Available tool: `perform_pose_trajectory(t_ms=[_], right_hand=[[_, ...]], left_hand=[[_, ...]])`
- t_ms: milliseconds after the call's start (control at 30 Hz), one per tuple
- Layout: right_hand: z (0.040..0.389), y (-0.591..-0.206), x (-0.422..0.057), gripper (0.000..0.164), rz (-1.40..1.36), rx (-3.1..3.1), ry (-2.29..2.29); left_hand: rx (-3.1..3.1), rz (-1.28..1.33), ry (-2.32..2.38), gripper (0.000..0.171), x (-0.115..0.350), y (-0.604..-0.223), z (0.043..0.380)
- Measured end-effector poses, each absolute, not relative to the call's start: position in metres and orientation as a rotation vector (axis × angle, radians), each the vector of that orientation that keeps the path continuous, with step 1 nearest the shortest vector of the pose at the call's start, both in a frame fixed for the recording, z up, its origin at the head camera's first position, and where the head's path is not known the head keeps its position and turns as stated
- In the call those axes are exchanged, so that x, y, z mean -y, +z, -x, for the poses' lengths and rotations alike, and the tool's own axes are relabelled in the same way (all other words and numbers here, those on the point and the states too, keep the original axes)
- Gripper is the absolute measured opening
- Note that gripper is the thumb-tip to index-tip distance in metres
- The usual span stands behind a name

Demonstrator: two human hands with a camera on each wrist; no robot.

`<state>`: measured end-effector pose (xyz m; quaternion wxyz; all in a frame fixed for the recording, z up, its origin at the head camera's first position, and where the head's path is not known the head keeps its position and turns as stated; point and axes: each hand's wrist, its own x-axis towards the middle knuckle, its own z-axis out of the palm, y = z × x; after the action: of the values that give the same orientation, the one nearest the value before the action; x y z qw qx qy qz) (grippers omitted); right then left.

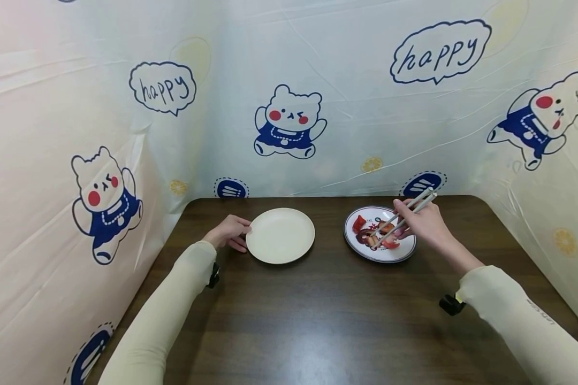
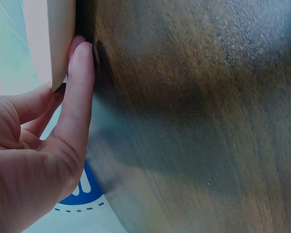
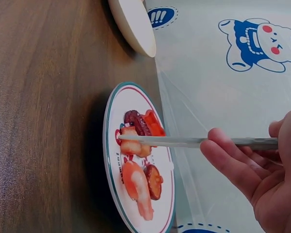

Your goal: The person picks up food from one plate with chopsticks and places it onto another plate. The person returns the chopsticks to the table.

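Head view shows the right hand (image 1: 425, 222) pinching chopsticks (image 3: 177, 141), their long axis slanting down leftward to food pieces (image 3: 131, 147) on the patterned plate (image 1: 404, 248), though tip contact is unclear; the left hand (image 1: 227, 232), farther off, pinches the cream plate (image 1: 280, 236) by its rim, left along the surface (image 1: 313, 315).

The right wrist view crops the cream plate (image 3: 134, 25) and patterned plate (image 3: 161, 211).

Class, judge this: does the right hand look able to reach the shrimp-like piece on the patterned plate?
Probably yes: the right hand holds chopsticks over the patterned plate, and nothing visible covers the shrimp-like piece.
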<state>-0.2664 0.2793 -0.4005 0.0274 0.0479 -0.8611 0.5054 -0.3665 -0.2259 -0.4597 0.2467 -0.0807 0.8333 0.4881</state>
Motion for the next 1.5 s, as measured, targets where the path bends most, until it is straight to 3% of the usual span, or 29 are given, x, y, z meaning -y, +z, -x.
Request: perform_pose_trajectory(t_ms=[667,1100,1500], right_hand=[[0.275,-0.407,-0.299,0.052,-0.103,2.536,1.874],[0.279,-0.432,-0.339,0.036,0.009,2.070,2.557],[0.284,-0.439,-0.363,0.039,0.018,1.843,2.892]], left_hand=[[-2.277,0.228,1.325,0.041,0.225,-0.458,0.365],[-2.285,0.233,1.317,0.041,0.224,-0.455,0.363],[-2.282,0.232,1.322,0.042,0.225,-0.457,0.364]])
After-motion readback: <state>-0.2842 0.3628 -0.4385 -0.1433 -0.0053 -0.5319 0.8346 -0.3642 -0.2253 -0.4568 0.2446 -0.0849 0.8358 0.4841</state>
